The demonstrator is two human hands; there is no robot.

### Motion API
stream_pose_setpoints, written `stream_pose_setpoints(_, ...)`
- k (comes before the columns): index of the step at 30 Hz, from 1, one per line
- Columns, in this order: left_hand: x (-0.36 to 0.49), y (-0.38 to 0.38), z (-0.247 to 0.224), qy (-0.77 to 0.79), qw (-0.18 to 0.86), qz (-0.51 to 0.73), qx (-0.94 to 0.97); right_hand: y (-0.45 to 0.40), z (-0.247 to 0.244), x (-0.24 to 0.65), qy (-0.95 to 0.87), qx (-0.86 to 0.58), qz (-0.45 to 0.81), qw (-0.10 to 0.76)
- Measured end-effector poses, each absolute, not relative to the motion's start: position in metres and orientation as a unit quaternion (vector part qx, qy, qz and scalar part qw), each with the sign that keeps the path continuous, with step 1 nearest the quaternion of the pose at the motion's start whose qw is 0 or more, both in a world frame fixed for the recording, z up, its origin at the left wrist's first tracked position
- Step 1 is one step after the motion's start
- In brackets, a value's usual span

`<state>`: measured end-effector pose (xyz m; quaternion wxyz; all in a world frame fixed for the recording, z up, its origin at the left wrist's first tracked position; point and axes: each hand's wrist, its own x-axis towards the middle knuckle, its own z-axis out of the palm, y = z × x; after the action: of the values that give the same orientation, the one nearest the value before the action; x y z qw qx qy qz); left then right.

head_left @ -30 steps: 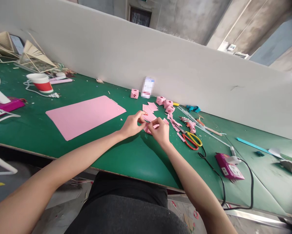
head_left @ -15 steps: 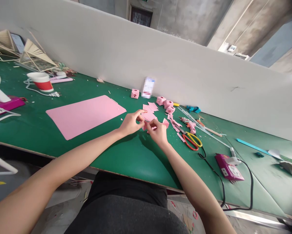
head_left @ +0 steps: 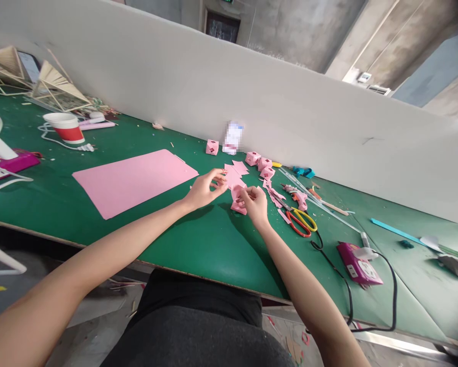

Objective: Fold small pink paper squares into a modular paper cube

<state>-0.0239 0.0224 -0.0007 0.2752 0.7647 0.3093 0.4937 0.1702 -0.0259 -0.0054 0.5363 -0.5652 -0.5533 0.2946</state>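
From where I stand, the person's right hand pinches a folded pink paper piece between thumb and fingertips, just above the green table. The left hand is beside it on the other side, fingers spread and slightly curled, with a gap between them and the folded piece. Flat pink pieces lie just beyond both hands.

As for containers, a red-and-white paper cup stands upright over to the left, a white cable around its base; I can't see down to its bottom, so I can't tell what it holds. Near the partition sit small hollow pink paper boxes with diamond-shaped openings: one box apart, beside a blurred upright panel, and a cluster of three boxes to its right. What is inside them is too small to make out.

A white plug sits in the purple power strip at the right. Between it and the hands lie scissors and a pink glue gun. A large pink sheet lies flat left of the left hand.
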Motion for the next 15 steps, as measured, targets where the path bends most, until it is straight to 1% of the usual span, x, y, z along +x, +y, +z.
stream_pose_setpoints(2, -0.021, 0.020, -0.003, 0.289, 0.312, 0.465, 0.777, -0.024, -0.007, 0.169, -0.533, -0.551, 0.350, 0.539)
stream_pose_setpoints(5, -0.019, 0.018, -0.006, 0.278, 0.360, 0.448, 0.770, -0.024, -0.008, 0.167, -0.522, -0.533, 0.392, 0.538)
stream_pose_setpoints(9, -0.015, 0.015, -0.008, 0.277, 0.383, 0.459, 0.752, -0.026, -0.009, 0.164, -0.543, -0.530, 0.384, 0.527)
stream_pose_setpoints(15, -0.007, 0.009, -0.010, 0.322, 0.362, 0.477, 0.733, -0.029, -0.009, 0.158, -0.566, -0.532, 0.348, 0.525)
